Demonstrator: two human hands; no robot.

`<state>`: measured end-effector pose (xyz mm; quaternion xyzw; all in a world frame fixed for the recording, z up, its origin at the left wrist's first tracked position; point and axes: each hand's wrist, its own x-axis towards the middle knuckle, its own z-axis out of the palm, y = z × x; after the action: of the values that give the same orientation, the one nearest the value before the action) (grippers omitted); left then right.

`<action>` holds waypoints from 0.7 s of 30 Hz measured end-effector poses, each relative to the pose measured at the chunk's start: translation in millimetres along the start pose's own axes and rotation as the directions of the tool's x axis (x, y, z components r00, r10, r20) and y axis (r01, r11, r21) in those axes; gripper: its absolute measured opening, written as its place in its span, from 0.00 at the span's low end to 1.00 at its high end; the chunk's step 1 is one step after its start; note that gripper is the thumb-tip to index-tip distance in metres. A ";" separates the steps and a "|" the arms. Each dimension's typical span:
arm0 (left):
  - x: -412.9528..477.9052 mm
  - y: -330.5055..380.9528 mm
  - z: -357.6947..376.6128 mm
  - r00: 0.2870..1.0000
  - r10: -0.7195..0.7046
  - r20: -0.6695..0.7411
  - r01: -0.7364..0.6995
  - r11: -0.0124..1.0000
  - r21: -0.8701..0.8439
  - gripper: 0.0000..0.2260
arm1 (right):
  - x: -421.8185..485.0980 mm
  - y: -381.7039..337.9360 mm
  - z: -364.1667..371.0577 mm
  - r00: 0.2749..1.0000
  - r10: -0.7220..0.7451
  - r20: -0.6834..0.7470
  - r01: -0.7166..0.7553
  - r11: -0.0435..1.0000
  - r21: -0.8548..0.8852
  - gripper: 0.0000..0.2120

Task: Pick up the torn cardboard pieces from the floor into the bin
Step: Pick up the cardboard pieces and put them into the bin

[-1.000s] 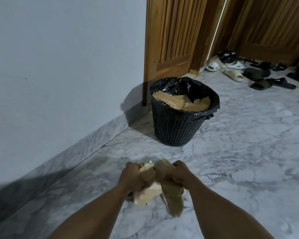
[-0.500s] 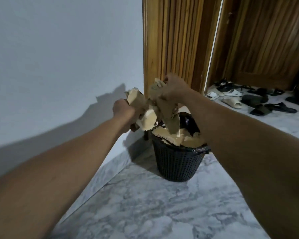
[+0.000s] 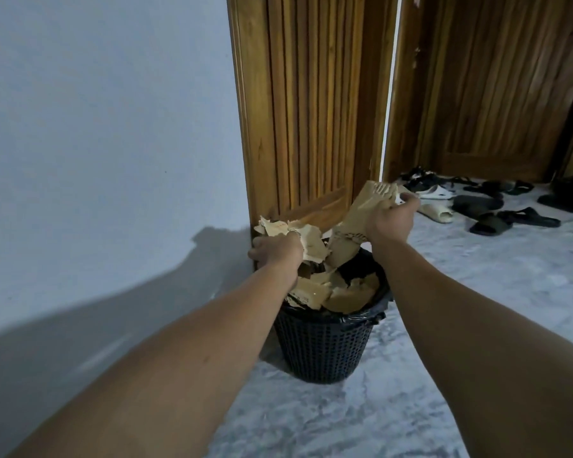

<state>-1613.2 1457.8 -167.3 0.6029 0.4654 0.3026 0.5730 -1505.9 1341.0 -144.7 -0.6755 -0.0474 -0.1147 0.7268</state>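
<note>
A black mesh bin (image 3: 321,348) with a black liner stands on the marble floor by the door frame, filled with torn cardboard pieces (image 3: 331,292). My left hand (image 3: 275,251) is shut on a crumpled bunch of torn cardboard (image 3: 306,238) just above the bin's left rim. My right hand (image 3: 389,219) grips a larger torn cardboard piece (image 3: 361,209) above the bin's far rim. Both arms stretch out over the bin.
A white wall (image 3: 96,127) runs along the left. A wooden door frame (image 3: 298,110) stands right behind the bin. Several sandals and slippers (image 3: 483,206) lie on the marble floor (image 3: 477,292) at the right.
Both hands lifted the cardboard off the floor and carried it to the bin; they have since moved apart and dropped lower, right over the bin's opening.
</note>
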 end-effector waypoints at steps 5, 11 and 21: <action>15.9 -9.2 8.6 1.000 -0.016 0.011 0.016 1.000 -0.010 0.36 | 8.1 15.7 1.0 0.994 -0.096 -0.053 0.097 0.995 0.015 0.19; 25.4 -27.3 15.2 0.981 -0.082 0.176 0.072 0.995 0.063 0.28 | 7.0 25.3 5.4 0.967 -0.195 -0.165 0.211 0.974 0.084 0.19; 33.4 -39.6 9.8 0.953 0.176 0.246 -0.290 0.758 0.584 0.42 | 15.1 71.9 8.9 0.965 0.086 0.247 -0.004 0.949 -0.314 0.15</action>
<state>-1600.1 1480.5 -212.9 0.8336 0.4069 0.1497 0.3422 -1473.9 1352.6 -210.4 -0.7916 -0.1073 -0.0151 0.6014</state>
